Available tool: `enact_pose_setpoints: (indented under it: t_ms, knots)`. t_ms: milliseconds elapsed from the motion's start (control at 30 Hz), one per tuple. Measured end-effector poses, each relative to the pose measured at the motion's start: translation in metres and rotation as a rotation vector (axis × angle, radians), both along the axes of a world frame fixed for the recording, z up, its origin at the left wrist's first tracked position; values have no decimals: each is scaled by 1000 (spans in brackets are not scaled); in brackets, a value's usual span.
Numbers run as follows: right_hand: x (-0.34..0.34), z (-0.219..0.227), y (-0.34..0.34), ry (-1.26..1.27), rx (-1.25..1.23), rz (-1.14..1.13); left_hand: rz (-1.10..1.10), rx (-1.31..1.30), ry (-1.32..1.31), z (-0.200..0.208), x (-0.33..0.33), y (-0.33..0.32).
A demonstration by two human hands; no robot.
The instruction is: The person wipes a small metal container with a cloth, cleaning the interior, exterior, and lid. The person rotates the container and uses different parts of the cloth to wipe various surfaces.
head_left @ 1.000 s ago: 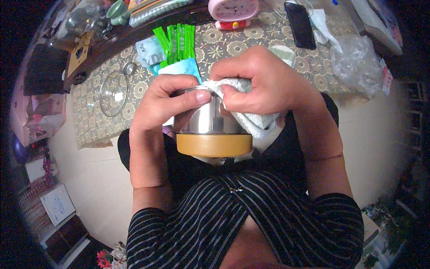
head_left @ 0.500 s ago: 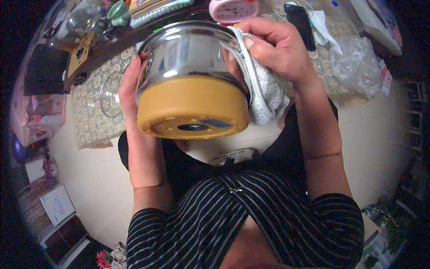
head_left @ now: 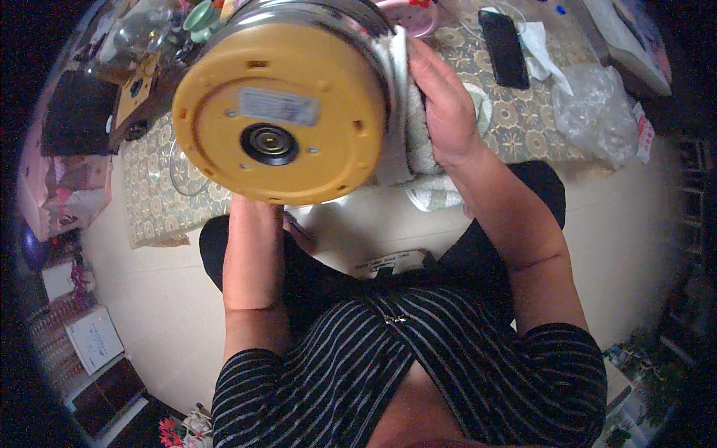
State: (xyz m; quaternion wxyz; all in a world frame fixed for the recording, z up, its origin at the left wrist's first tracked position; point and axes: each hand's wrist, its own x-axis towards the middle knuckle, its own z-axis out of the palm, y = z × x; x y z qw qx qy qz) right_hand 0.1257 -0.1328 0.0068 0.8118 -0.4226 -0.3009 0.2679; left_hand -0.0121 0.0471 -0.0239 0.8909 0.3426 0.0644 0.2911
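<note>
An electric pot [head_left: 269,112] with a steel body and a yellow base is held up in front of me, tilted so its underside faces me. A round socket sits at the centre of the base, with a pale label beside it. My left forearm [head_left: 252,254] runs up behind the pot; the hand itself is hidden there, on the pot's far side. At the pot's right side, my right hand [head_left: 450,104] grips a white cloth [head_left: 420,142] with green patches, pressing it against the steel wall. The pot's inside cannot be seen.
Below the pot is a table with a patterned cover [head_left: 515,127]. A clear glass lid [head_left: 187,175] lies at its left. On the right are a black phone [head_left: 503,48], a white tissue [head_left: 541,56] and a crumpled plastic bag [head_left: 597,108]. A green cup-like item [head_left: 202,21] and pink clock [head_left: 411,16] stand behind.
The pot has tipped so its base turns toward me, and it has moved up and left. My left hand has gone out of sight behind it. My right hand has slid down with the cloth.
</note>
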Motion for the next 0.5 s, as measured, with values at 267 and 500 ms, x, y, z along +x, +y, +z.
enact_pose_setpoints:
  t_ms: [267, 500]
  knots:
    - [37, -5, -11, 9, -86, 73, 152, -2, 281, 18, 3, -9]
    - [42, 11, -19, -180, -84, 426, 208, 218, 370, 36, -9, -4]
